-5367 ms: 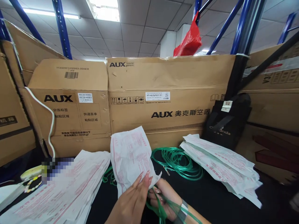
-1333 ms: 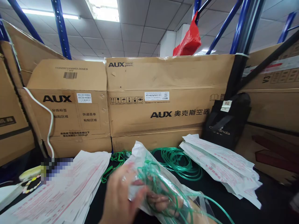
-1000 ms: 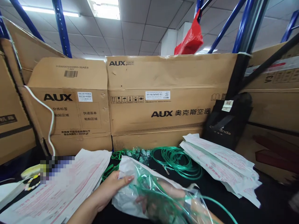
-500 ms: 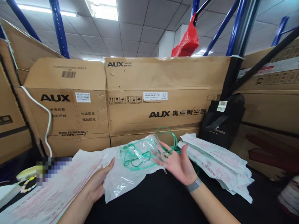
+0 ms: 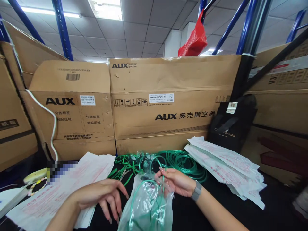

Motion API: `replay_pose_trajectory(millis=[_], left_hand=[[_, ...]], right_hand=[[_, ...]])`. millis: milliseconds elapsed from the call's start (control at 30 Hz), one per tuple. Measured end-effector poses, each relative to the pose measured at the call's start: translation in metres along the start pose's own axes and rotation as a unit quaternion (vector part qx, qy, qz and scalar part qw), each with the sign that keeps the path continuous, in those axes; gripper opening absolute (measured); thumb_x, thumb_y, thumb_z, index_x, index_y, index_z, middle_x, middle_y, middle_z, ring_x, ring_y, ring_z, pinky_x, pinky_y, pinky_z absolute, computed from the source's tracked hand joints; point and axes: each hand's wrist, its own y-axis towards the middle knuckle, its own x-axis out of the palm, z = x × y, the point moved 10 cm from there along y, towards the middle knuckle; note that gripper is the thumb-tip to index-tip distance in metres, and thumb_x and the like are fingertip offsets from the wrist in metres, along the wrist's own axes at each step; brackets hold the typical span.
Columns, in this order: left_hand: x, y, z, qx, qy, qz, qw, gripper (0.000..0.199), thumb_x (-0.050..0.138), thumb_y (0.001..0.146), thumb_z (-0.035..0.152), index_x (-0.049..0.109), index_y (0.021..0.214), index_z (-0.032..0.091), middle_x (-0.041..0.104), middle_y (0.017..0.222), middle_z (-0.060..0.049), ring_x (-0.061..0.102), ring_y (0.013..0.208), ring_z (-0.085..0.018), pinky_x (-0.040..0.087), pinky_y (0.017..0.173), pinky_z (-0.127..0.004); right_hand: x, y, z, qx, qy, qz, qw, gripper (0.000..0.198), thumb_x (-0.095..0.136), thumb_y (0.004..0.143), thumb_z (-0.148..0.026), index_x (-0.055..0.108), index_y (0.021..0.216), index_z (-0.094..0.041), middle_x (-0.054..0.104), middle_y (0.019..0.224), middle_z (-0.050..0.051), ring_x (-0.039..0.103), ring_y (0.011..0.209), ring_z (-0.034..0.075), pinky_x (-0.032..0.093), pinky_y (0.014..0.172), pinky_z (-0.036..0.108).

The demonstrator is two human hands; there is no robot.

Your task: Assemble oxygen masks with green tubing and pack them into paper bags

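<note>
A clear plastic bag (image 5: pixel 144 211) with green tubing inside lies upright before me, its mouth pointing away. My right hand (image 5: pixel 178 181) is at the bag's mouth, fingers closed around a thin green tube (image 5: pixel 157 158) that loops out of it. Parts of those fingers are hidden by the bag's film. Left of the bag, my left hand (image 5: pixel 108 195) hangs with bent fingers apart and holds nothing. It is over the edge of the printed white paper bags (image 5: pixel 60 192).
Behind the hands lie coiled green tubing (image 5: pixel 185 163) and a tangle of green straps (image 5: pixel 124 165). More white paper bags (image 5: pixel 223 166) lie at right. Large cardboard boxes (image 5: pixel 173 128) wall off the back. A black bag (image 5: pixel 228 128) stands at the back right.
The plastic bag has turned from lying sideways to upright and come closer. My left hand has let go of it. My right hand, spread before, has closed at its mouth.
</note>
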Motion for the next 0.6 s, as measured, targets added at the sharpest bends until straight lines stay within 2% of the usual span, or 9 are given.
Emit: replay_pose_trajectory(millis=[67,167,267,333,400,500,600], left_hand=[[0.004,0.018,-0.012,-0.025,0.051,0.045,0.997,0.040,0.050,0.070,0.055,0.053,0.081,0.016,0.058,0.058,0.000,0.057,0.049,-0.014,0.043,0.040,-0.023],[0.000,0.037,-0.024,-0.043,0.089,0.126,0.987,0.039,0.048,0.069,0.057,0.050,0.078,0.019,0.047,0.053,0.006,0.043,0.041,-0.009,0.031,0.034,-0.017],[-0.008,0.044,-0.016,0.012,0.094,0.192,0.977,0.040,0.046,0.069,0.058,0.053,0.077,0.019,0.048,0.059,0.004,0.042,0.048,-0.010,0.031,0.041,-0.020],[-0.008,0.046,-0.006,0.056,0.097,0.207,0.972,0.040,0.047,0.068,0.057,0.054,0.072,0.018,0.049,0.062,0.004,0.044,0.056,-0.012,0.034,0.049,-0.022],[-0.007,0.048,0.000,0.080,0.102,0.207,0.970,0.040,0.048,0.067,0.057,0.051,0.066,0.017,0.045,0.061,0.004,0.041,0.058,-0.012,0.034,0.054,-0.023],[-0.004,0.049,0.007,0.105,0.116,0.211,0.965,0.039,0.046,0.069,0.056,0.045,0.061,0.018,0.036,0.060,0.006,0.035,0.059,-0.011,0.032,0.054,-0.022],[-0.001,0.048,0.015,0.132,0.138,0.220,0.957,0.037,0.044,0.072,0.053,0.040,0.059,0.018,0.032,0.061,0.006,0.032,0.060,-0.011,0.029,0.055,-0.022]], right_hand=[[0.005,0.004,0.009,0.003,0.008,-0.003,1.000,0.027,0.055,0.077,-0.036,0.057,0.077,-0.009,0.062,0.065,0.005,0.061,0.052,0.015,0.051,0.050,0.030],[0.006,0.008,0.012,-0.020,0.028,0.016,0.999,0.028,0.058,0.074,-0.037,0.055,0.071,-0.010,0.061,0.062,0.004,0.060,0.050,0.015,0.051,0.049,0.030],[0.008,0.008,0.010,-0.047,0.044,0.033,0.997,0.028,0.058,0.073,-0.039,0.053,0.066,-0.012,0.061,0.061,0.003,0.060,0.051,0.013,0.050,0.051,0.028],[0.009,0.008,0.009,-0.054,0.049,0.039,0.997,0.029,0.057,0.074,-0.040,0.051,0.064,-0.013,0.062,0.063,0.002,0.060,0.053,0.013,0.050,0.052,0.028],[0.007,0.009,0.010,-0.052,0.029,0.054,0.997,0.029,0.055,0.074,-0.042,0.052,0.072,-0.014,0.062,0.068,0.002,0.060,0.053,0.013,0.049,0.051,0.028],[-0.013,0.007,-0.004,-0.092,-0.099,0.140,0.981,0.039,0.051,0.075,-0.047,0.045,0.103,-0.020,0.062,0.077,0.001,0.057,0.046,0.012,0.044,0.042,0.025],[-0.028,-0.003,-0.039,-0.186,-0.272,0.221,0.918,0.047,0.049,0.076,-0.047,0.041,0.112,-0.019,0.062,0.069,0.000,0.054,0.050,0.012,0.041,0.047,0.024]])
